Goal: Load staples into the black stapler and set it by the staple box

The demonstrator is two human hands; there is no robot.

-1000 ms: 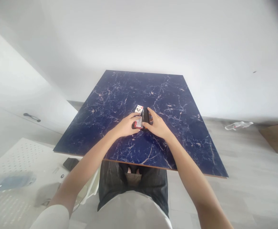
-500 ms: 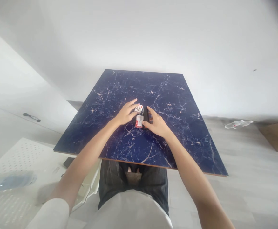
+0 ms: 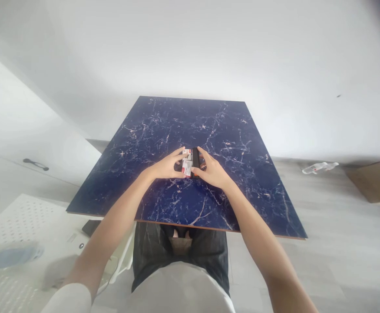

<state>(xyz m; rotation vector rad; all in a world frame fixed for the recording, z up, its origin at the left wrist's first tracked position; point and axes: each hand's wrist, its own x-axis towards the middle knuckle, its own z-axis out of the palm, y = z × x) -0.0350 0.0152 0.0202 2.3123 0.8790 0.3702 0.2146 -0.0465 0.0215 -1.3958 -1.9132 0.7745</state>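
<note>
Okay, left hand (image 3: 166,168) in a grip round two small boxes (image 3: 186,166), right hand (image 3: 214,171) gripping a black case (image 3: 195,157) beside them, blue table (image 3: 163,200).

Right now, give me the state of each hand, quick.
Left hand: curved, fingertips at two small boxes; whether it grips them cannot be told.
Right hand: closed around the black block, holding it.

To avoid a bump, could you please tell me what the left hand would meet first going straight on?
The left hand would probably meet the small red-and-white boxes; it may already touch them, as depth is unclear.
</note>
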